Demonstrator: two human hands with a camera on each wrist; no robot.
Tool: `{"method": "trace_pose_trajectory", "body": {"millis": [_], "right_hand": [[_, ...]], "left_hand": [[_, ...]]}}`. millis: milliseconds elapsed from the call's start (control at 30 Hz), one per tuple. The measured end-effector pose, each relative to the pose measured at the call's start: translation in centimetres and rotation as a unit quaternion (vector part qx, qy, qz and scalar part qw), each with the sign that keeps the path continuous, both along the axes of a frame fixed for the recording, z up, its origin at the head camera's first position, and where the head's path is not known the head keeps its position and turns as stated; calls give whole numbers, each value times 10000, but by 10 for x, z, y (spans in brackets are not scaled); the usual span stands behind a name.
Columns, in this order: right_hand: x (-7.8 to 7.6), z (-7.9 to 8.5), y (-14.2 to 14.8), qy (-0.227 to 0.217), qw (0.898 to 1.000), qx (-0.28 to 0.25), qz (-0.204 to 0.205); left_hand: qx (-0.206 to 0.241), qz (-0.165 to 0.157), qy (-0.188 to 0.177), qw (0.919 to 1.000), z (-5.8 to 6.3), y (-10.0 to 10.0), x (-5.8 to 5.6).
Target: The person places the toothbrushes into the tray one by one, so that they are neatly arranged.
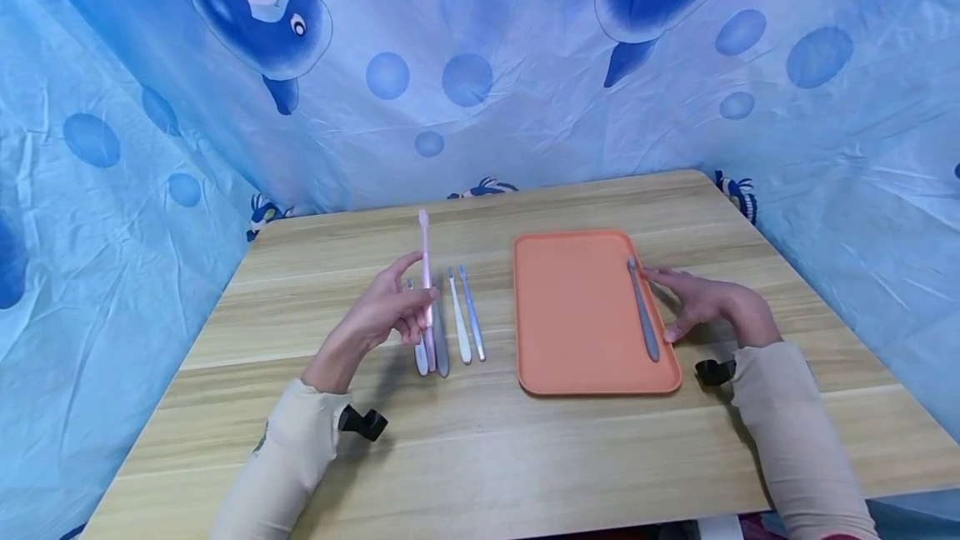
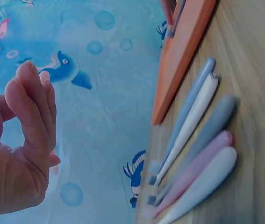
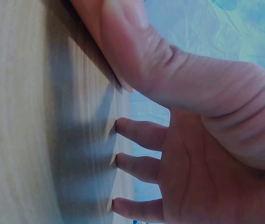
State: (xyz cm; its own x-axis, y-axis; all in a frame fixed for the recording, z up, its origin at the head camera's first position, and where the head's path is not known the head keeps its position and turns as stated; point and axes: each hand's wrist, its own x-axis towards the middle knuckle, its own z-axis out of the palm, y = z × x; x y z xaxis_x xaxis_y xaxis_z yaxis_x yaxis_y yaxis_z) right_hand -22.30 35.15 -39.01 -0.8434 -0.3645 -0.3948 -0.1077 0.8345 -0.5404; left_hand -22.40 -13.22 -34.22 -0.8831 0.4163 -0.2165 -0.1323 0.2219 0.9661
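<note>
Over the tabletop [image 1: 480,448], head view: left hand [image 1: 382,307] pinches a pink toothbrush [image 1: 424,244]; weak pinch could drop it. Left wrist: five toothbrushes [image 2: 211,125] below, liable to scatter if knocked. Right wrist: right hand [image 3: 193,149] spread, thumb at orange tray [image 3: 91,28]; a push could shift it.

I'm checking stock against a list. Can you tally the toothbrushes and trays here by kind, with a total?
Toothbrushes: 7 (a pink toothbrush in the left hand, five on the table, a grey toothbrush on the tray)
Trays: 1 (orange tray)
Total: 8
</note>
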Motion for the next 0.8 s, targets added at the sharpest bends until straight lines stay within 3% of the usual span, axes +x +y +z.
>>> {"method": "trace_pose_trajectory", "body": {"millis": [500,800], "right_hand": [[0,2,-2,-132,9998,70,-94],[0,2,-3,-149,9998,74,-80]], "left_hand": [[299,-314,10,9991,7,26,-1],[370,-406,76,9985,5,43,0]]}}
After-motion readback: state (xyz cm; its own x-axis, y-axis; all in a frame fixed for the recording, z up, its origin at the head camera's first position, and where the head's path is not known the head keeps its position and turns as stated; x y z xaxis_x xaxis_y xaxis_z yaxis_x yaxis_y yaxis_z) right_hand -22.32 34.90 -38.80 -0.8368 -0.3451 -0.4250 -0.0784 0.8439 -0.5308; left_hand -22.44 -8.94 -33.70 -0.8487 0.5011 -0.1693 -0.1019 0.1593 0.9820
